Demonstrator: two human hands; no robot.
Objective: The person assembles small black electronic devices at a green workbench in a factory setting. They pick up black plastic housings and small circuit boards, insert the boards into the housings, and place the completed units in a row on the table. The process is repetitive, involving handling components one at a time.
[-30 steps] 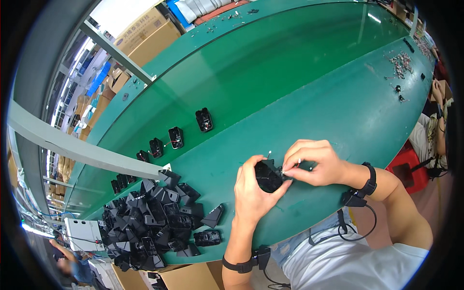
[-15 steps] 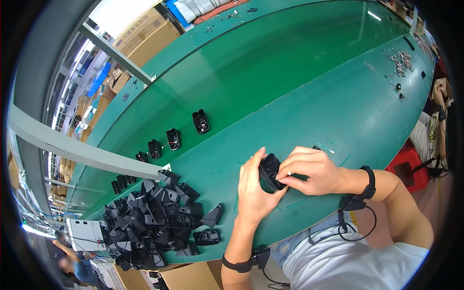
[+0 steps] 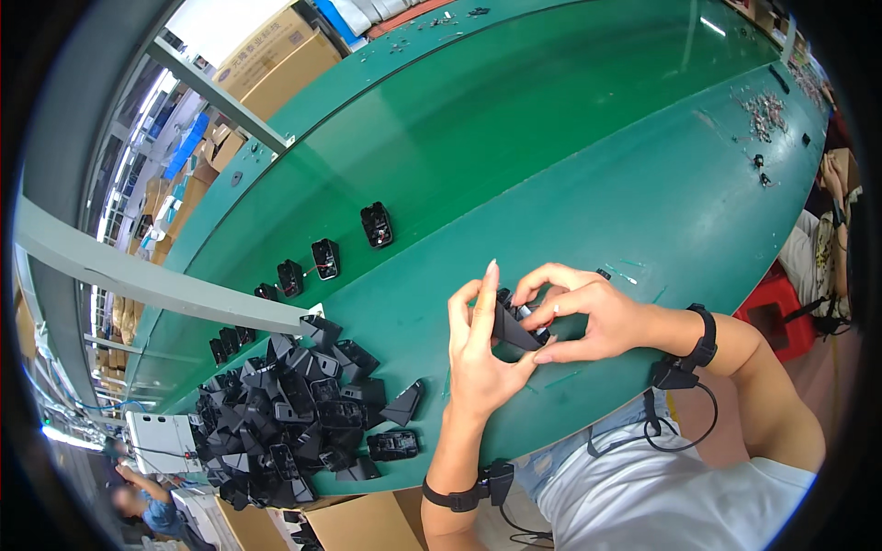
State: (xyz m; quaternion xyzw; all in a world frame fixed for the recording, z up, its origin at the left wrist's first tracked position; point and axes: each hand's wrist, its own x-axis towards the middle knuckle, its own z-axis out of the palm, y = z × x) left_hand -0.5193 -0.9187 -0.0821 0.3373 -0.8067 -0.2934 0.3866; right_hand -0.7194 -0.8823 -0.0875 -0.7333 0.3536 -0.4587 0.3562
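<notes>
One black plastic housing is held over the bench, just right of the frame's centre. The left hand curls around it; the right hand, half closed, has its fingertips at the housing's open side, anything pinched there unclear. The step looks like fine finger work, needing steady left support. Printing marks a cardboard carton at upper left.

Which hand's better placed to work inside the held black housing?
Right, I'd judge. The right hand has its fingertips at the side of the black housing where inner parts show; the left hand supports it from the opposite side.
</notes>
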